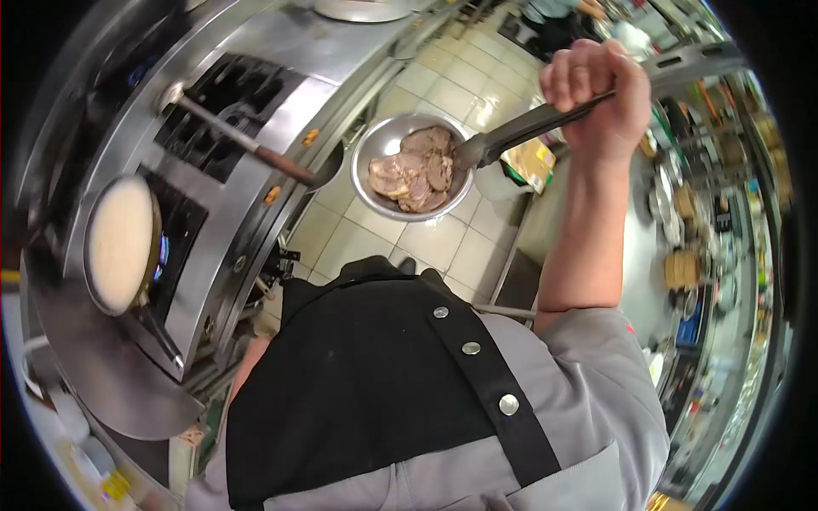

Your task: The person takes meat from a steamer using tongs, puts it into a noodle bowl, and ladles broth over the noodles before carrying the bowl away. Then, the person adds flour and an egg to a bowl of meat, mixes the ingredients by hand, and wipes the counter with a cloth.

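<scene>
The relation that matters most runs between the tips of the tongs [528, 132] and the meat [413, 170]. The sliced, browned pieces lie heaped in a round metal bowl [383, 136], directly to the left of the tips. The tongs slope from the upper right down to the left, their long axis pointing at the right side of the bowl. The tips overlap the rim there, just beside the nearest slice; whether they touch the meat or pinch any of it is hidden. The pile has no single clear long axis.

The right hand [601, 94] is nearer to the tongs and holds them. Its grip is closed, with the fingers curled round the metal arms partway along and the back end sticking out beyond the fist. The arms of the tongs look close together, but the exact gap at the tips cannot be told. The left hand is out of view, so its grip and what it holds cannot be told.

The bowl appears above the tiled floor [341, 247], between the stove [192, 183] on the left and a steel desk [648, 281] on the right. A pan [156, 230] with pale contents sits over a blue flame [162, 255], well apart from the tongs. A long-handled tool [230, 136] lies across the other burner. Another person [554, 13] is at the far end of the aisle.
</scene>
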Demonstrator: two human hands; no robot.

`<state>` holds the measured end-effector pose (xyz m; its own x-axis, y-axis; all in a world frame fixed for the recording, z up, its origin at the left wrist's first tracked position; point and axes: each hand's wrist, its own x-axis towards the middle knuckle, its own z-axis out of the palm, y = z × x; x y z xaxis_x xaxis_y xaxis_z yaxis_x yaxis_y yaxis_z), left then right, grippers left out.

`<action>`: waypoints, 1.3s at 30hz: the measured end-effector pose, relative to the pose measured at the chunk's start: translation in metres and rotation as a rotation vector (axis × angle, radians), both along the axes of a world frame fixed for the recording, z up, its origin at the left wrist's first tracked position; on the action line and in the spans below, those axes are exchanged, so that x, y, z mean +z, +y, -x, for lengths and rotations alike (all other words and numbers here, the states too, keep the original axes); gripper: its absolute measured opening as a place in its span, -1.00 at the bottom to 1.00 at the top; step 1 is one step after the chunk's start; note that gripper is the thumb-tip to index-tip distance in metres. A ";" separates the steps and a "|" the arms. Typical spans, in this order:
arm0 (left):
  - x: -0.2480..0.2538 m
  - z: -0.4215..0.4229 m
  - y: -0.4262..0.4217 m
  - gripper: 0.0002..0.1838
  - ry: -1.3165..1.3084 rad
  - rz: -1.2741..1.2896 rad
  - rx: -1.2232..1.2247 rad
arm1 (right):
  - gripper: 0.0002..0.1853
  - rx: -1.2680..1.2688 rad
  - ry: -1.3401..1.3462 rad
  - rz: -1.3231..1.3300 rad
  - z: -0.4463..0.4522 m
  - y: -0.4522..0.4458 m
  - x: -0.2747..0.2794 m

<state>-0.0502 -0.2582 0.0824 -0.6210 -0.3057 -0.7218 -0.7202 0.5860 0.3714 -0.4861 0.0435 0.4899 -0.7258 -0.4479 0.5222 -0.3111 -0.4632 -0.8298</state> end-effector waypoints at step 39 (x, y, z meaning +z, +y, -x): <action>0.140 0.607 0.425 -0.83 0.621 -0.836 -1.139 | -0.62 -2.302 -0.088 -0.965 -0.180 0.521 0.000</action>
<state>-0.6577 0.1670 0.2221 -0.4943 0.8692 0.0114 0.3358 0.1789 0.9248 -0.3057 0.5642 0.4903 -0.1974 0.6858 0.7005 0.4695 0.6934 -0.5466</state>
